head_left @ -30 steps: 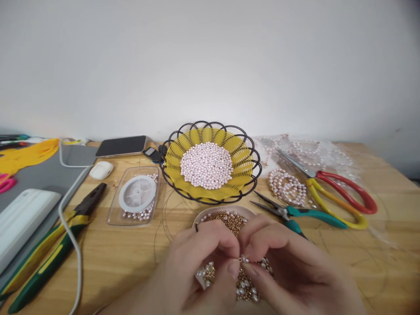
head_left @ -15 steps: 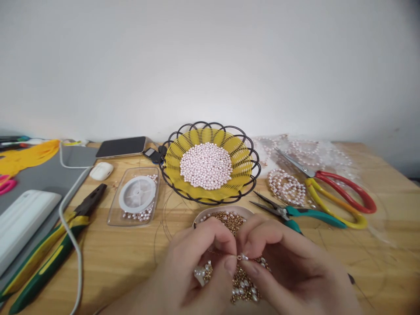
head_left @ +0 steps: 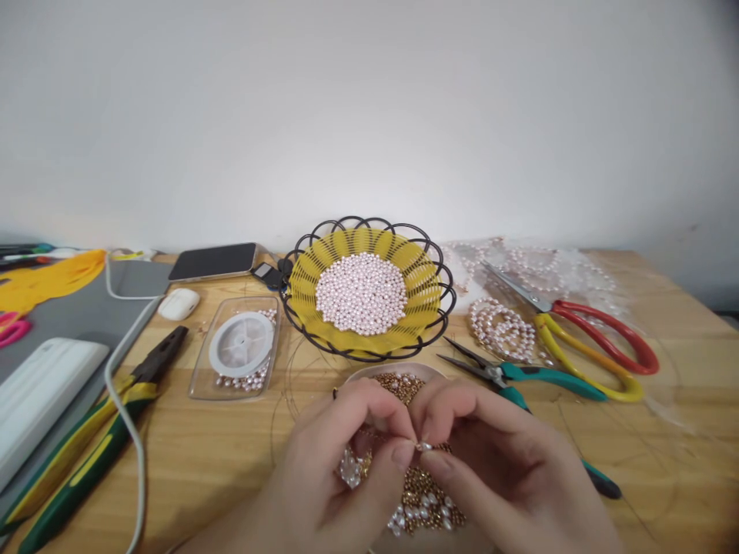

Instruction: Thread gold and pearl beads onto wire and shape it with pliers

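Note:
My left hand (head_left: 340, 469) and my right hand (head_left: 496, 469) meet at the bottom middle, over a shallow dish (head_left: 369, 372) of gold beads. Both pinch a small pearl bead (head_left: 424, 445) on a thin wire between thumb and forefinger. A beaded piece of pearls and gold beads (head_left: 421, 508) hangs below my fingers. Behind the dish stands a black wire basket (head_left: 447, 288) with a yellow liner, heaped with pale pink pearls (head_left: 361, 292).
Teal-handled pliers (head_left: 519, 375), red and yellow scissors (head_left: 589, 335) and pearl strands (head_left: 502, 329) lie on the right. On the left are a clear box with a thread spool (head_left: 241, 344), green-yellow pliers (head_left: 86, 442), a white cable (head_left: 124, 431), a phone (head_left: 213, 260) and an earbud case (head_left: 178, 303).
Both hands have risen slightly toward the dish while keeping the pinch on the bead. More of the beaded piece shows below the fingers.

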Action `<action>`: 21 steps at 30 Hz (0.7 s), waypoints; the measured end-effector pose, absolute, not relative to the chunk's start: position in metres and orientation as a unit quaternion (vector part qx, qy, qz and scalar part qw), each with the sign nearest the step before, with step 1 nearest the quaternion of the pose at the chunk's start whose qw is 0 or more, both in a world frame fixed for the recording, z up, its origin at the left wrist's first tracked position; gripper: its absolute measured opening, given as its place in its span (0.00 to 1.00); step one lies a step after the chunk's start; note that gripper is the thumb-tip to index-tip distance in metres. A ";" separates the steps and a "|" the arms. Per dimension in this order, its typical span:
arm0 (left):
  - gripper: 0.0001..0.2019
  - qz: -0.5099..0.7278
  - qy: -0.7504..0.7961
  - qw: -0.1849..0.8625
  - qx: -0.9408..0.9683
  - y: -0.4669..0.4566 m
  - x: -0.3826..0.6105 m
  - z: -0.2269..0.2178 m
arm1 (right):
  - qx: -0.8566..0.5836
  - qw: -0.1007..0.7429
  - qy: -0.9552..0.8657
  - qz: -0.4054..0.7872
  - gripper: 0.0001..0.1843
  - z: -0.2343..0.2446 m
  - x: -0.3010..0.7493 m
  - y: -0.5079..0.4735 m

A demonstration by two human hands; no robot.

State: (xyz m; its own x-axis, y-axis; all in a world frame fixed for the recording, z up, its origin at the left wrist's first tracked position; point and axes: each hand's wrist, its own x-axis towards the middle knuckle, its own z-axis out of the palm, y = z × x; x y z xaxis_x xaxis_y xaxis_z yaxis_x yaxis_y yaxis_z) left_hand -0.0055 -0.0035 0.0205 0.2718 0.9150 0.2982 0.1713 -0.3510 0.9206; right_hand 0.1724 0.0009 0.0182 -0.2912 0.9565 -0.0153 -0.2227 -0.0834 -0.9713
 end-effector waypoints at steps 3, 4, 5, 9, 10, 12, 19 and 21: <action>0.04 0.454 0.386 0.426 0.680 -0.004 -0.005 0.020 | -0.371 0.455 -0.479 0.653 0.04 0.016 0.173 0.000; 0.04 0.456 0.382 0.431 0.678 -0.004 -0.005 0.019 | -0.371 0.453 -0.482 0.652 0.04 0.015 0.173 0.000; 0.04 0.455 0.382 0.437 0.675 -0.004 -0.005 0.019 | -0.370 0.453 -0.490 0.646 0.04 0.015 0.173 0.000; 0.05 0.445 0.391 0.458 0.663 -0.005 -0.007 0.020 | -0.366 0.468 -0.566 0.572 0.10 0.016 0.175 0.003; 0.05 0.441 0.394 0.464 0.660 -0.005 -0.007 0.021 | -0.365 0.469 -0.590 0.547 0.11 0.018 0.175 0.005; 0.06 0.436 0.399 0.473 0.653 -0.004 -0.007 0.022 | -0.362 0.470 -0.635 0.495 0.15 0.020 0.177 0.009; 0.06 0.444 0.420 0.461 0.644 -0.004 -0.003 0.021 | -0.356 0.463 -0.704 0.404 0.16 0.023 0.182 0.011; 0.07 0.442 0.420 0.450 0.652 -0.004 -0.004 0.020 | -0.349 0.459 -0.716 0.393 0.16 0.022 0.182 0.011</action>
State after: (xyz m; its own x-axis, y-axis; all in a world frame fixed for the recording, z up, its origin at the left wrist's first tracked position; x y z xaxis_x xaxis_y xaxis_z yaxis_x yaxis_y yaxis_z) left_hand -0.0043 -0.0044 0.0200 0.2560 0.9458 0.1996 0.1500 -0.2428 0.9584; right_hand 0.1822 0.0110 0.0217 -0.3338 0.8613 0.3830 0.1395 0.4470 -0.8836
